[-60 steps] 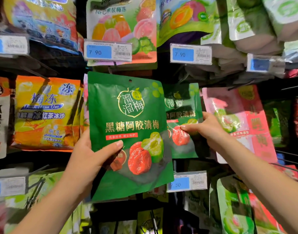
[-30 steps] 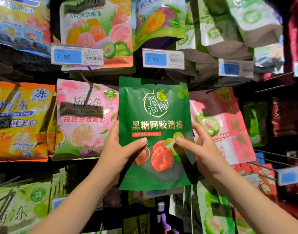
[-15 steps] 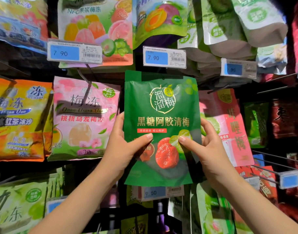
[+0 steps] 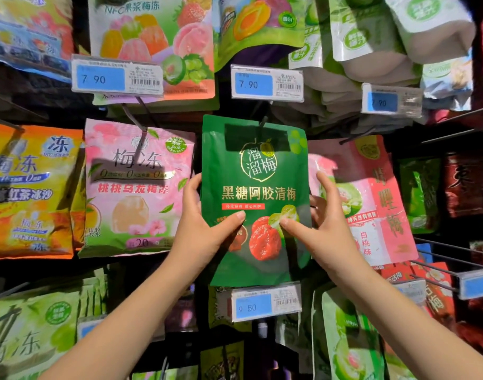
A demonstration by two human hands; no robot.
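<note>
Left hand (image 4: 202,237) has the green plum pouch (image 4: 256,171) by its left edge, thumb on the front and fingers behind. Right hand (image 4: 325,231) pinches the right edge the same way. The pouch sits flat against the rack between the pink jelly bag (image 4: 139,187) and a pink-red bag (image 4: 371,187), with its top right at the peg hook (image 4: 263,122). Looks like it's being hung up. Can't tell if the hook's through the hole yet, so next is lining that up, sliding it back, then letting go.

Shop: hung snack packs (image 4: 137,187), price tags (image 4: 117,75)
</note>
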